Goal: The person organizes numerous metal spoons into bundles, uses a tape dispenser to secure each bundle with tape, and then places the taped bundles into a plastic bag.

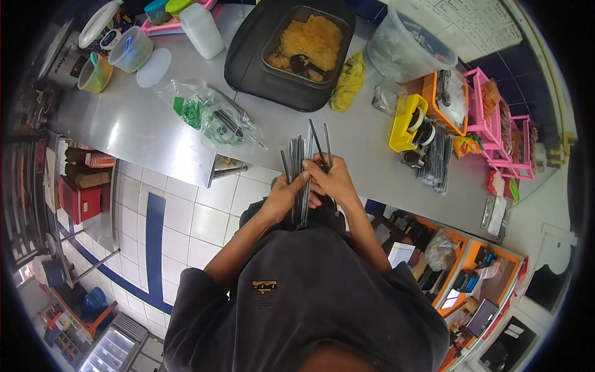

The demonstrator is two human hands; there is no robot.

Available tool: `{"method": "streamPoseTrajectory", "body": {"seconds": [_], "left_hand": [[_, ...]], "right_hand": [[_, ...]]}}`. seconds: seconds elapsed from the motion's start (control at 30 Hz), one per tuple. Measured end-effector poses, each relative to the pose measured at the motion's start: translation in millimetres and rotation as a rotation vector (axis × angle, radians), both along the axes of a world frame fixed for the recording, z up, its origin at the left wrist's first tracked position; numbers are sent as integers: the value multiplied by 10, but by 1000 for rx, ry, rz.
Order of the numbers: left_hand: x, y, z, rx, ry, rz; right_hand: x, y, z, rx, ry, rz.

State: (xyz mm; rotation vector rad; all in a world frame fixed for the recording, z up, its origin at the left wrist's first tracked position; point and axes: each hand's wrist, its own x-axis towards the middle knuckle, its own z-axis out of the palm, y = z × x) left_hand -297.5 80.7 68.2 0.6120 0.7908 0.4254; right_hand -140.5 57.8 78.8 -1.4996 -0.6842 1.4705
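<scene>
My left hand (281, 197) is closed around a bundle of thin black straws in clear wrappers (297, 153), held upright close to my body. Right beside it, my right hand (332, 179) grips a few more black straws (327, 139) that fan apart at the top; its fingertips meet the left thumb at the bundle. A clear plastic bag with green print (209, 114) lies on the steel counter (274, 125) ahead to the left, with more dark straws in it. Another pile of wrapped black straws (434, 162) rests on the counter to the right.
A metal pan of yellow shredded food (311, 42) stands on a black appliance, beside a yellow cloth (348, 81). To the right are a yellow holder (399, 125), an orange basket (432, 100), pink racks (492, 121) and a large clear tub (399, 51). Plastic containers (131, 49) stand far left.
</scene>
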Motion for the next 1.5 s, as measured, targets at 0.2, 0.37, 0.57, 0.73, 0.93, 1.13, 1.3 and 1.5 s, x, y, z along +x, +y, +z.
{"method": "streamPoseTrajectory", "body": {"seconds": [0.2, 0.37, 0.57, 0.73, 0.93, 1.13, 1.3, 1.5], "left_hand": [[1, -9, -24, -50, -62, 16], [-15, 22, -36, -56, -51, 45], [-22, -10, -132, -10, -52, -60], [6, -26, -5, -33, -59, 8], [-4, -57, -155, 5, 45, 109], [-72, 6, -93, -1, -16, -25], [-98, 9, -129, 58, -69, -160], [-100, -17, -101, 84, -90, -166]], "right_hand": [[13, -18, -199, 88, -147, 33], [-48, 9, -195, 208, -389, -163], [-37, 39, 67, -25, -74, 71], [-11, 29, -129, 190, -240, 66], [-13, -22, -124, 110, -551, -34], [17, 8, -154, 83, -120, -38], [-49, -8, 141, -6, 149, 74], [-35, -11, 135, -5, 72, 141]]}}
